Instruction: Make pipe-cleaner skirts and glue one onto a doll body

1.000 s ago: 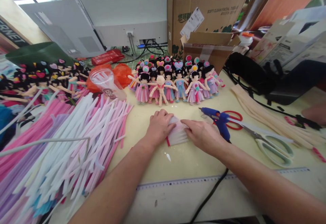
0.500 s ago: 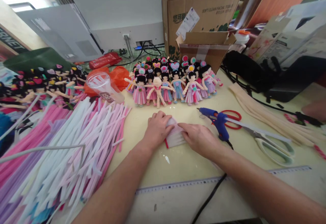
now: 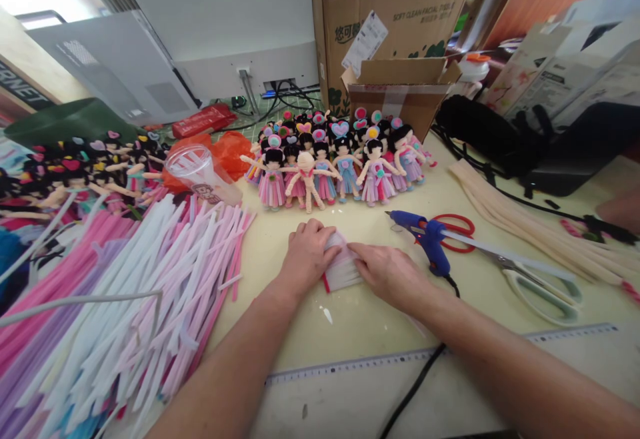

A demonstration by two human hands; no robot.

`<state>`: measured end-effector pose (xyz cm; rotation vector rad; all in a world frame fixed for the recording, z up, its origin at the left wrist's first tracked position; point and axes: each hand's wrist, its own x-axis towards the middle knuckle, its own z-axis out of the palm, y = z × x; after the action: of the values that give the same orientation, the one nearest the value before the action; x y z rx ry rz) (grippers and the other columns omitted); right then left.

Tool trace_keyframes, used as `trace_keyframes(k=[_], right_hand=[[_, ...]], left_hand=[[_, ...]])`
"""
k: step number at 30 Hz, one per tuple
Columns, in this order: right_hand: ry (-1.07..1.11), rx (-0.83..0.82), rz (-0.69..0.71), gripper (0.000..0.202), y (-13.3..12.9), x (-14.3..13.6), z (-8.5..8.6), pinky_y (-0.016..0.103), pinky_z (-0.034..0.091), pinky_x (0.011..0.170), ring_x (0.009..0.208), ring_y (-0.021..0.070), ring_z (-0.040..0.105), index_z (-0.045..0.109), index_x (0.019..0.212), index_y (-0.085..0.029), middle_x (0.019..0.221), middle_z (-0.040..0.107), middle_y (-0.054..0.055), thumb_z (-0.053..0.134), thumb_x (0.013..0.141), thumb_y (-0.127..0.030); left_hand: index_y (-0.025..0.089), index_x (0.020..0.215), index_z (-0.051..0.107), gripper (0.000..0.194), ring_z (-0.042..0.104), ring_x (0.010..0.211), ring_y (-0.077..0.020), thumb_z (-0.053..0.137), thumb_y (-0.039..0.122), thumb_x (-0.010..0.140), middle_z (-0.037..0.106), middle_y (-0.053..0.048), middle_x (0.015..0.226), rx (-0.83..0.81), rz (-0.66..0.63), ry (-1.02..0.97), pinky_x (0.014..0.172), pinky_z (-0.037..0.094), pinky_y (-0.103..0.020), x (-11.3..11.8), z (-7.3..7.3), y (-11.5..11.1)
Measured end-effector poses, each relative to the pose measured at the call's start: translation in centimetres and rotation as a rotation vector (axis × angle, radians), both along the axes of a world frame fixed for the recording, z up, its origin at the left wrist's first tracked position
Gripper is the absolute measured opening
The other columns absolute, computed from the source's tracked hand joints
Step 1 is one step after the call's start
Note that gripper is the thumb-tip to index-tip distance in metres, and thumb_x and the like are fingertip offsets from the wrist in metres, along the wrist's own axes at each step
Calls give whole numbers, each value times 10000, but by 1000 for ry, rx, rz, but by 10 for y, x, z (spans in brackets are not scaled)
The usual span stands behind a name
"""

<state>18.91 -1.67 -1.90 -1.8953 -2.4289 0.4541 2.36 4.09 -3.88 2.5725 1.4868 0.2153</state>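
A small flat panel of pale pipe cleaners [image 3: 346, 275], laid side by side with a red one along its left edge, lies on the table before me. My left hand [image 3: 307, 252] grips its left and upper part, thumb on top and fingers pressed together. At the right side, my right hand [image 3: 387, 269] is closed on the panel, index finger pressing its upper edge and thumb tucked beneath. My fingers cover part of the panel. A blue glue gun [image 3: 425, 236] rests to the right of my right hand. Beyond my hands stands a plain beige doll [image 3: 307, 179].
Dressed dolls [image 3: 345, 166] crowd the back. Loose pipe cleaners [image 3: 135, 292] pile up on the left. Scissors [image 3: 540, 292] and beige pipe cleaners [image 3: 520, 216] lie right. A ruler [image 3: 367, 360] and a black cable [image 3: 417, 382] run in front; a cardboard box [image 3: 400, 102] stands behind.
The view has shifted slightly. Both hands stay on the panel in nearly the same pose, and nothing has been picked up or let go.
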Motion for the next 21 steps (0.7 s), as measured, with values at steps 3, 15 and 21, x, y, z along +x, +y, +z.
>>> trace_keyframes(k=[3, 15, 21], right_hand=[[19, -7, 0, 297, 0, 0, -1, 270, 438, 659, 870, 212, 676, 579, 1121, -190, 993, 719, 94, 356, 925, -192], [26, -51, -17, 303, -1, -2, 0, 278, 458, 733, 923, 207, 668, 573, 1147, -197, 1040, 709, 86, 370, 923, -180], [30, -40, -16, 301, 0, -2, -2, 282, 460, 724, 928, 216, 666, 568, 1148, -192, 1051, 706, 95, 372, 921, -178]], left_hand=[[243, 1180, 574, 343, 481, 1028, -253, 502, 399, 884, 545, -70, 1102, -2, 3, -1, 896, 414, -410, 1, 0, 0], [213, 1253, 516, 415, 478, 1061, -267, 511, 394, 880, 551, -83, 1149, -3, 19, -13, 910, 407, -419, 0, -1, -1], [220, 1297, 477, 433, 478, 1112, -258, 519, 338, 882, 543, -82, 1256, 22, -9, -54, 907, 404, -408, 2, -1, -2]])
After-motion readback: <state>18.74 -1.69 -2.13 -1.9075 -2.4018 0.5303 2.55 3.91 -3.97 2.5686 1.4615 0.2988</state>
